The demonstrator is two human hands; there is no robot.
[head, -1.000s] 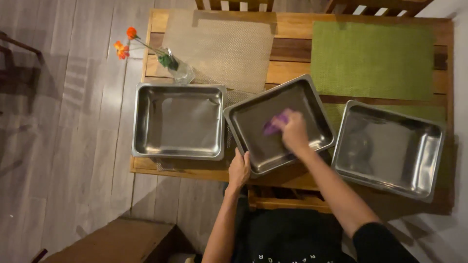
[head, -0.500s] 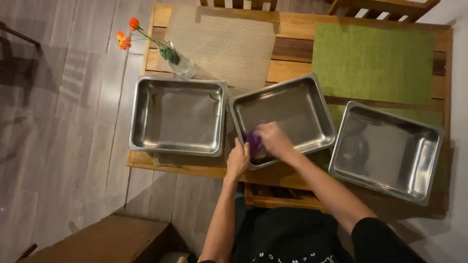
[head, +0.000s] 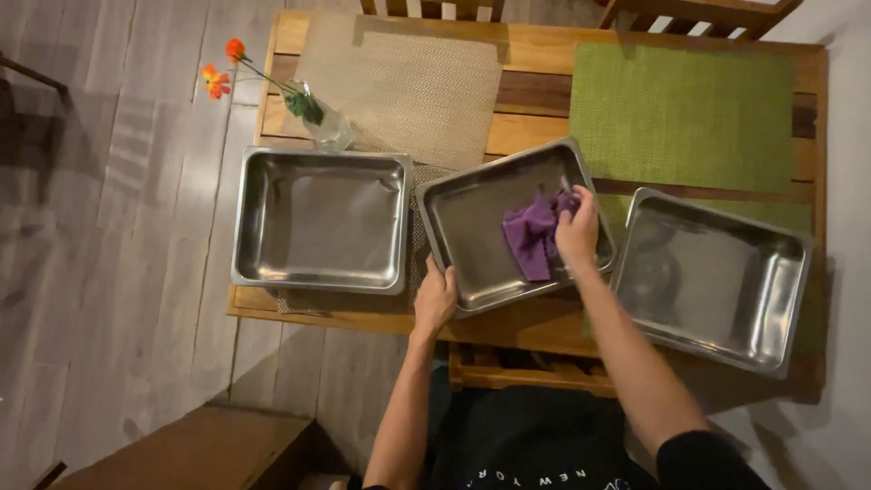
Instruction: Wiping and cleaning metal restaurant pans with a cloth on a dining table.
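the right hand (head: 578, 229) pressed a soft, crumpled purple cloth (head: 533, 238) into the middle steel tray (head: 472, 209), fingers curled shut on it. the left hand (head: 435, 298) had its grip closed on that tray's near-left rim. left of it lay a second shiny rectangular tray (head: 318, 220), right of the cloth hand a third (head: 717, 272) (both bare). beyond, woven beige (head: 408, 82) and green mats (head: 680, 113), a glass vase (head: 322, 122) with orange flowers, on a slatted wooden bench (head: 535, 54) over grey plank floor (head: 109, 272).
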